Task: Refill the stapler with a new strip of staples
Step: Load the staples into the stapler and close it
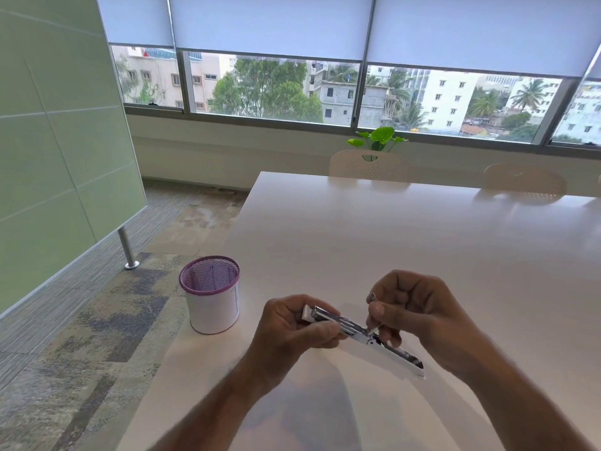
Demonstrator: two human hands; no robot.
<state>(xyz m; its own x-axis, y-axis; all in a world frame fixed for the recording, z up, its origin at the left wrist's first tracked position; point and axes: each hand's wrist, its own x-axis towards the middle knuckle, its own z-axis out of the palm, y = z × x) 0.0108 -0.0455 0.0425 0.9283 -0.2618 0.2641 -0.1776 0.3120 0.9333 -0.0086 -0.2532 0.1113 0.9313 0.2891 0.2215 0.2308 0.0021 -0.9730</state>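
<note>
The slim, silver-metal stapler point(357, 335) was held above the white surface point(390, 239), at about the six o'clock part of the view. Its long axis ran from ten o'clock to four o'clock: the blunt front end pointed to ten o'clock, and the far end, with a pale flat part beneath it, reached to four o'clock past the right wrist. The staple channel faced upward, open to view.

The left hand point(292, 330) gripped the front end, its fingers point(286, 309) curled over the top and the thumb pressed along the near side. The right hand point(413, 310) was curled above the stapler's middle; its thumb and forefinger pinched a thin silver strip of staples point(374, 327), whose lower tip met the channel. How many staples it held was too small to tell.

At nine o'clock from the hands, near the surface's left edge, stood a round mesh pen cup point(211, 294) with a purple rim and a white wrap; a label on its side could not be read. Two pale perforated chairs point(369, 166) stood at the far edge, at twelve and two o'clock, with a green leafy plant point(379, 138) behind the nearer one. Nothing lay between the hands and the cup.
</note>
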